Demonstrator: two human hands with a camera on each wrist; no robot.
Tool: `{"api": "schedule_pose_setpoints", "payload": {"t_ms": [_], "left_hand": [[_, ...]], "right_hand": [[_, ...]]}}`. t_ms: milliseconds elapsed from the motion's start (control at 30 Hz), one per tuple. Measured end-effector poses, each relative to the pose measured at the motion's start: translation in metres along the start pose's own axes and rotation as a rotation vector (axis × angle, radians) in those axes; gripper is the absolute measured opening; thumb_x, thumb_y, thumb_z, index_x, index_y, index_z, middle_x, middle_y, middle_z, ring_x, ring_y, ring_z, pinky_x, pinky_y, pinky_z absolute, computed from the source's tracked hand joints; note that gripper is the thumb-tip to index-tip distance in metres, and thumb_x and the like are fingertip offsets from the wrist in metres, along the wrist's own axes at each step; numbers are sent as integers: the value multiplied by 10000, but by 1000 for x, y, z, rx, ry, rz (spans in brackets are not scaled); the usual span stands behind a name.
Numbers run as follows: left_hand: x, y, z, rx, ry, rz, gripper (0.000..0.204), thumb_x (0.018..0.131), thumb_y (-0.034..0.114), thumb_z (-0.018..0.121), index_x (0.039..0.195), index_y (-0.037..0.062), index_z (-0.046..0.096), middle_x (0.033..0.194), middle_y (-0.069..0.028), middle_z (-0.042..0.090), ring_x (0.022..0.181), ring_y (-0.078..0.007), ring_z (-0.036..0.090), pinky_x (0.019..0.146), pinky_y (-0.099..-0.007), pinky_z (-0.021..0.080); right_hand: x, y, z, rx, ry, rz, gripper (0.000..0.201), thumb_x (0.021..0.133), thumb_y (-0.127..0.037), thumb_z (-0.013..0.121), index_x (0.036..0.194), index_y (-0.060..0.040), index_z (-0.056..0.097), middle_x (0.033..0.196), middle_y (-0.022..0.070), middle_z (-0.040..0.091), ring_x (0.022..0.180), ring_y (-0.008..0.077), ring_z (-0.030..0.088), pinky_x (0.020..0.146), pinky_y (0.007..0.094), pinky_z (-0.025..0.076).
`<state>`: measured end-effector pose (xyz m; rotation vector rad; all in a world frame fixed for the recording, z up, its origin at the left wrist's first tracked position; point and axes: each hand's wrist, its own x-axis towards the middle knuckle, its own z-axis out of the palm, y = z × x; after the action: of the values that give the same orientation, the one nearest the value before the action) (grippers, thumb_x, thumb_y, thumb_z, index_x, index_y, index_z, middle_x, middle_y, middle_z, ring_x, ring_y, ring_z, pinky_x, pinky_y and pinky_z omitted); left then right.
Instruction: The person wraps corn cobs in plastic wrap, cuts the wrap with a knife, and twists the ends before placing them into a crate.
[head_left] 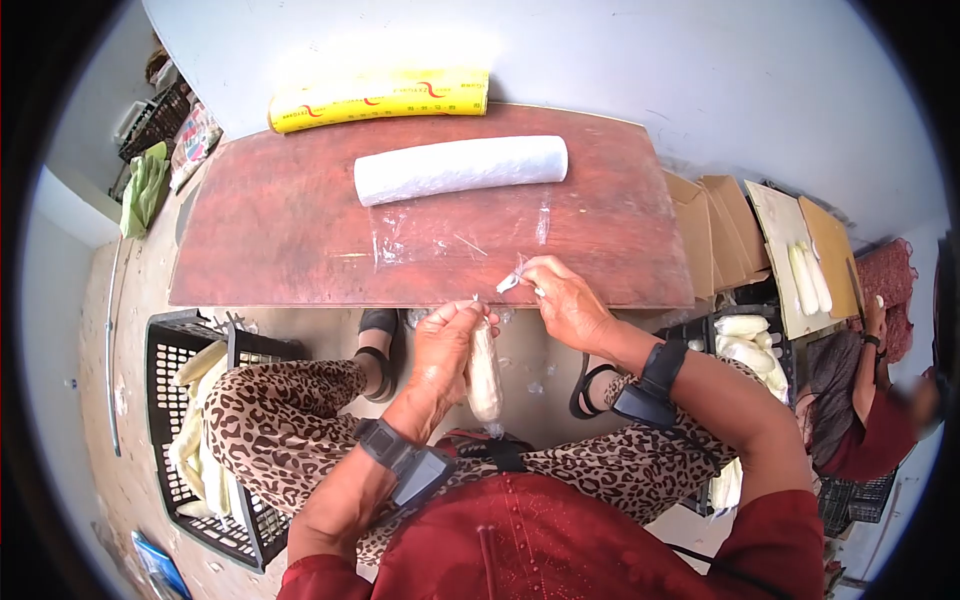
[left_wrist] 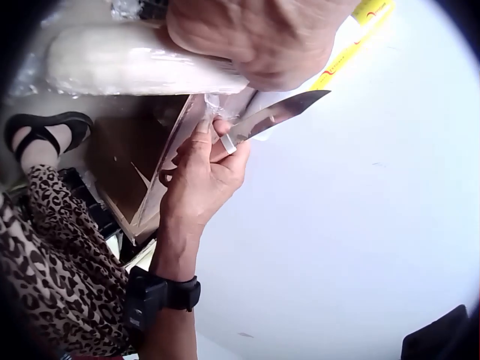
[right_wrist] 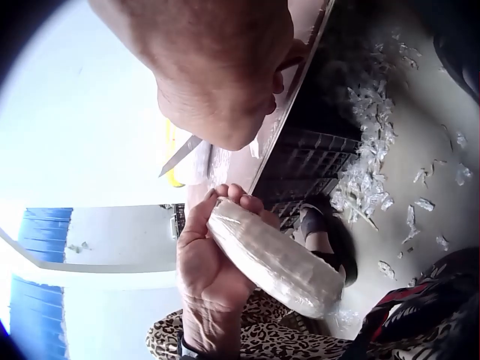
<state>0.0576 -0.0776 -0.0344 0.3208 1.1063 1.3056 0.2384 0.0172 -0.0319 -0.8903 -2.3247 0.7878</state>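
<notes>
Plastic-wrapped white corn cob (head_left: pixel 485 375) stands upright in our left hand (head_left: pixel 447 345), fingers curled round it, just below the desk (head_left: pixel 280 230) edge. Our right hand (head_left: pixel 565 300) grips a knife (left_wrist: pixel 274 116), pinching film at the cob's top. 2 rolls lie on the desk.

One tabletop (head_left: pixel 280 230). Two rolls lie on it: one white (head_left: pixel 460 168), one yellow (head_left: pixel 378 99). One wrapped cob (head_left: pixel 485 372) is held near the tabletop's near edge. One knife (left_wrist: pixel 274 114). Two black crates: one at left (head_left: pixel 165 345), one at right (head_left: pixel 700 335). Two cobs (head_left: pixel 808 278) lie on cardboard, far right.
</notes>
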Motion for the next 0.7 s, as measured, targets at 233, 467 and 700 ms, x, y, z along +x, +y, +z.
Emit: {"api": "schedule_pose_setpoints", "payload": {"t_ms": [233,467,700], "left_hand": [[-21,49,13,-27,-40,38,112,933,136,600,933,24,613,864,-97,677,751,-175,631,686,-307,528],[-19,63,17,-166,-53,91,97,930,102,586,944,15,624,877,-109,680,757,-181,634,694,-311,531],[-18,52,19,-129,-257,-68,155,930,128,549,988,-8,597,873,-118,651,788,-220,630,748,-347,529]], "right_hand": [[12,-48,-22,472,-497,671,230,907,-191,585,1104,-72,571,803,36,637,496,54,492,352,261,405],[18,-63,-34,487,-429,648,228,899,-263,616,1072,-114,609,685,-28,573,496,50,470,323,249,377],[32,-80,-46,800,-221,506,364,937,-221,613,1206,23,583,693,-1,590,520,12,460,348,168,368]]}}
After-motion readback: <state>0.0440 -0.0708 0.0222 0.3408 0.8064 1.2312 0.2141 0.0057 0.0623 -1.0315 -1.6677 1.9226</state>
